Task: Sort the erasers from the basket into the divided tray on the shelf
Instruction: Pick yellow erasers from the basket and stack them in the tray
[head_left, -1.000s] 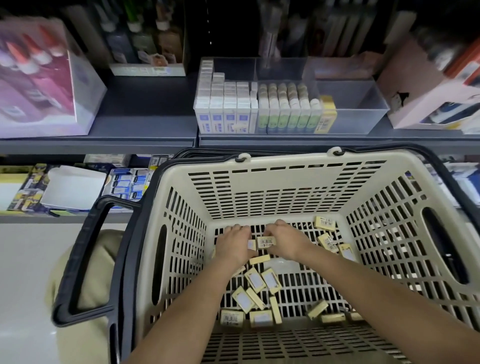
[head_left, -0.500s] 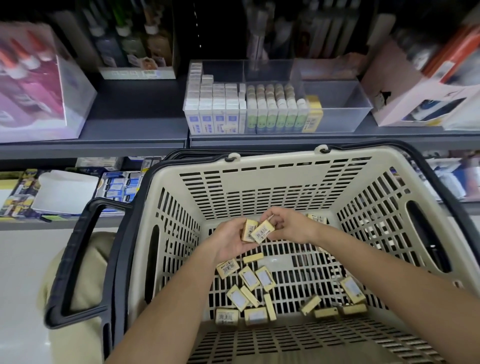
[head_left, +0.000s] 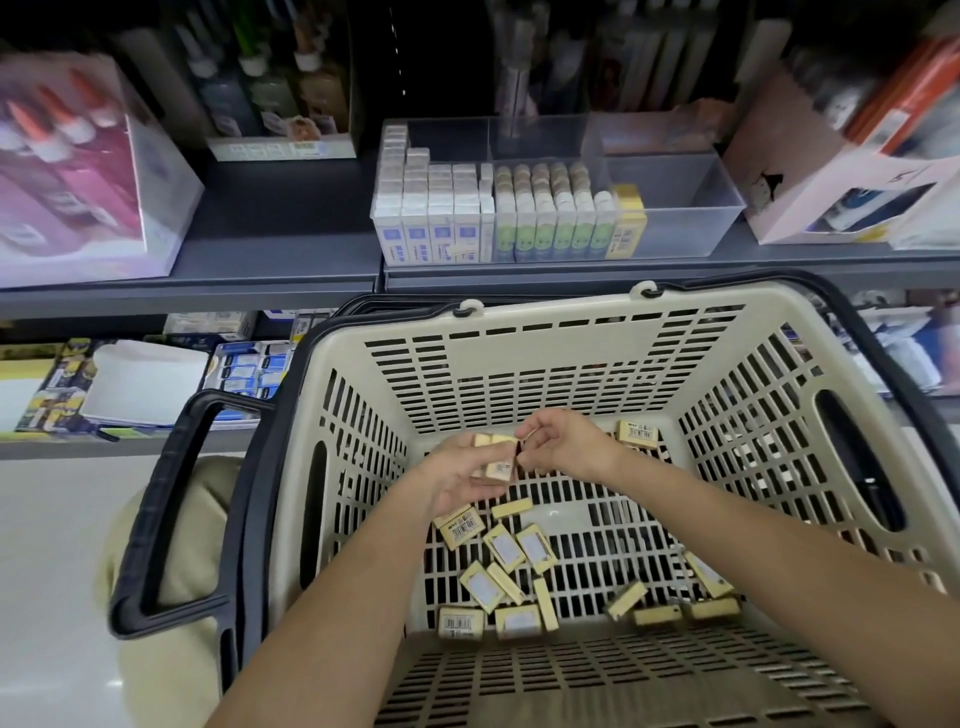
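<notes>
the beige basket (head_left: 545, 317) sits below the front edge of a dark grey shelf (head_left: 275, 228), with pale floor (head_left: 47, 545) to its left. inside it, the left hand (head_left: 457, 480) grips a clutch of yellow erasers (head_left: 498, 470); the right hand (head_left: 563, 441) pinches their right side with curled fingertips. loose erasers (head_left: 519, 551) lie scattered on the slotted bottom. the clear divided tray (head_left: 675, 208) stands on the shelf, its left compartments packed.

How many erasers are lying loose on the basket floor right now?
14 erasers: one at the back right, nine clustered below the left hand, four at the front right. More may lie hidden under it.
</notes>
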